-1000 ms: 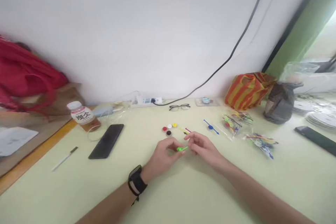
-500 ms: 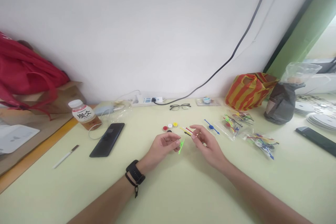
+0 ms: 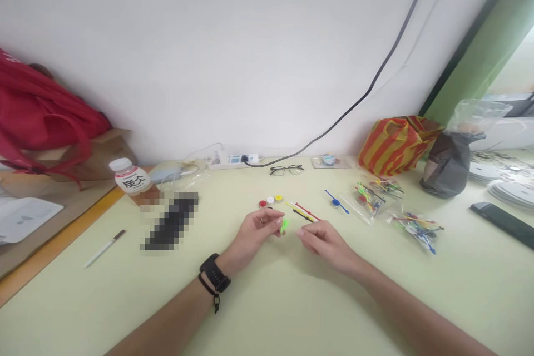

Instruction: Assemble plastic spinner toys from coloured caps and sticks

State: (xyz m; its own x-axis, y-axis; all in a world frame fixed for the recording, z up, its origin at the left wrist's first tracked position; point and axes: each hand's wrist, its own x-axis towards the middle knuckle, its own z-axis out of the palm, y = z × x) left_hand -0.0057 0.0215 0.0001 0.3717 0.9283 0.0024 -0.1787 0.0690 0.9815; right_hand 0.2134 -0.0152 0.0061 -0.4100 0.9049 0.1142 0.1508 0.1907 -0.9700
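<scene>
My left hand [image 3: 259,229] is closed in a pinch on a small bright green plastic piece [image 3: 285,226], partly hidden by the fingertips. Just right of it, apart from the piece, my right hand [image 3: 329,242] is closed with thumb and forefinger together; anything between them is too small or hidden to name. Thin plastic arrows lie behind the hands: a black arrow [image 3: 301,214], a yellow arrow [image 3: 296,209] and a red arrow [image 3: 309,212]. Small round pieces sit beyond my left hand: red [image 3: 262,204], white [image 3: 270,200] and yellow [image 3: 278,198]. A dark one is mostly covered.
A blue arrow on a round base [image 3: 336,202] lies right of the hands, near clear bags of coloured parts [image 3: 417,228]. Glasses [image 3: 286,169] and a power strip [image 3: 233,160] line the wall. A bottle [image 3: 133,182], pen [image 3: 104,248] and pixelated dark object [image 3: 171,222] are left.
My right hand has lowered and its fingers have closed, showing more of the arrows behind. The green piece has turned in my left hand and moved slightly left.
</scene>
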